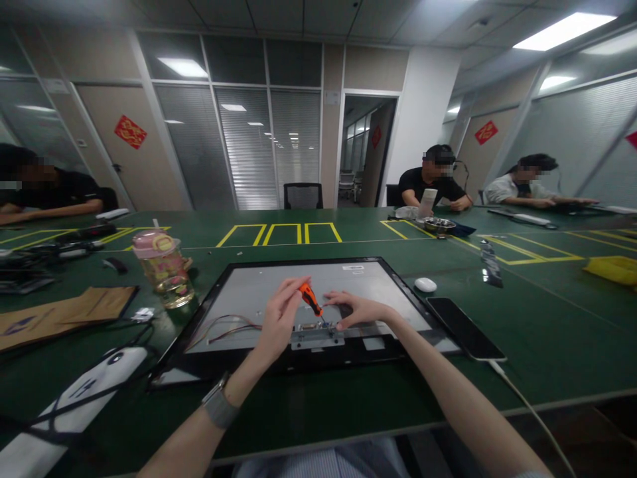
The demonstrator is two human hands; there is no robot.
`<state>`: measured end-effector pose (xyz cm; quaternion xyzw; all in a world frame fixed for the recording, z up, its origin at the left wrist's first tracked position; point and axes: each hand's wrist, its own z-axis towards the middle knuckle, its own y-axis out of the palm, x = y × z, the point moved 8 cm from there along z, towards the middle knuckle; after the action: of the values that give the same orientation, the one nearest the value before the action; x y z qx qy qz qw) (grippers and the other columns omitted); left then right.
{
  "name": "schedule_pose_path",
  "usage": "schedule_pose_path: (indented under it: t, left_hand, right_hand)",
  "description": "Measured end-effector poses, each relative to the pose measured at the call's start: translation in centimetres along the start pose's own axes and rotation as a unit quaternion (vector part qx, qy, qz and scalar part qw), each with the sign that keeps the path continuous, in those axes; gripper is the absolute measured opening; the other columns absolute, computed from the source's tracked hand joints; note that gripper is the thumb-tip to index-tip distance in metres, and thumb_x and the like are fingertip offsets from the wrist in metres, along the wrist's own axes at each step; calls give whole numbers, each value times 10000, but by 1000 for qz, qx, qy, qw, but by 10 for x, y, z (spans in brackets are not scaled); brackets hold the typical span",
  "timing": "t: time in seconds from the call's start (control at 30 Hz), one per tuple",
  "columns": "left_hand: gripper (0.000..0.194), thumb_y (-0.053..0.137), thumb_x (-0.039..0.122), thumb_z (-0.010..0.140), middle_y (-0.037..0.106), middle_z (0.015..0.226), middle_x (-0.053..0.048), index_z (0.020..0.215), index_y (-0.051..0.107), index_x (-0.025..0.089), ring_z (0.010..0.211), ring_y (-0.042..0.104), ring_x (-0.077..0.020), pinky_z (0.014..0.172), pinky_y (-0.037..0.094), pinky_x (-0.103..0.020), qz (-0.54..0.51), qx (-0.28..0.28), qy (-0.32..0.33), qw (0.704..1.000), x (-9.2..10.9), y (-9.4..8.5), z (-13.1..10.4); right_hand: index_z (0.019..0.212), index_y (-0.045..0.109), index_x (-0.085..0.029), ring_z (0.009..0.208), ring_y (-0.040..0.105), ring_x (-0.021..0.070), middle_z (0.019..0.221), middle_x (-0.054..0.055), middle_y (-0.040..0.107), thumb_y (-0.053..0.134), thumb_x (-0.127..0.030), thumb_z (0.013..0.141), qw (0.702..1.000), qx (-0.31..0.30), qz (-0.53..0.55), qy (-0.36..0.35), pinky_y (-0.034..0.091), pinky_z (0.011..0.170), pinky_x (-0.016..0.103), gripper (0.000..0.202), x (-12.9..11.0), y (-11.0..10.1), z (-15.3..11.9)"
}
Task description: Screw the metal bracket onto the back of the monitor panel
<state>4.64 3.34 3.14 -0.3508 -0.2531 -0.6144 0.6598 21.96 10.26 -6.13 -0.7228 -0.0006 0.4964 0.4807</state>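
A flat display panel (269,282) with a grey back and black frame lies in front of me. My left hand (281,315), a watch on its wrist, grips the top of an orange and black screwdriver (311,299). The tool leans, its shaft pointing down at a small circuit board on a metal bracket (318,340) along the panel's near side. Just right of the shaft, my right hand (355,309) rests with fingers apart, its thumb close to the board. Thin coloured wires (231,322) run leftward from the board. Whether the tip sits in a screw is too small to tell.
Right of the panel lie a phone (465,325) on a cable and a white earbud case (425,285). To its left are a drink cup (164,269), a brown paper bag (64,315) and a white power strip (79,398). Several people sit across the green table (348,411).
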Motion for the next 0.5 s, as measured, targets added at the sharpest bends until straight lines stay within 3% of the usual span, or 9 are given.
schedule_pose_path:
  t: [0.1, 0.27, 0.5]
  left_hand:
    - [295, 480, 264, 899, 614, 1046, -78, 1147, 625, 195, 984, 604, -167, 875, 481, -293, -3, -8, 3, 1000, 2, 3, -1]
    - [231, 594, 279, 834, 577, 912, -40, 1034, 676, 197, 834, 605, -138, 785, 503, -269, 27, 27, 16, 999, -3, -3, -2]
    - [265, 487, 277, 899, 641, 1055, -83, 1067, 662, 170, 990, 605, -167, 878, 475, -290, 10, 25, 9, 1000, 1, -3, -3]
  right_hand:
    - [1313, 502, -289, 1406, 144, 265, 1501, 48, 293, 708, -665, 616, 1000, -2, 1, -1, -38, 1152, 439, 818, 1, 0, 0]
    - [1319, 498, -286, 1403, 152, 276, 1500, 42, 296, 698, -670, 625, 1000, -2, -2, -8, -18, 1156, 433, 818, 1, 0, 0]
    - [1317, 503, -262, 1401, 158, 283, 1493, 68, 309, 704, -671, 615, 1000, -2, -2, -1, -22, 1151, 451, 837, 0, 0, 0]
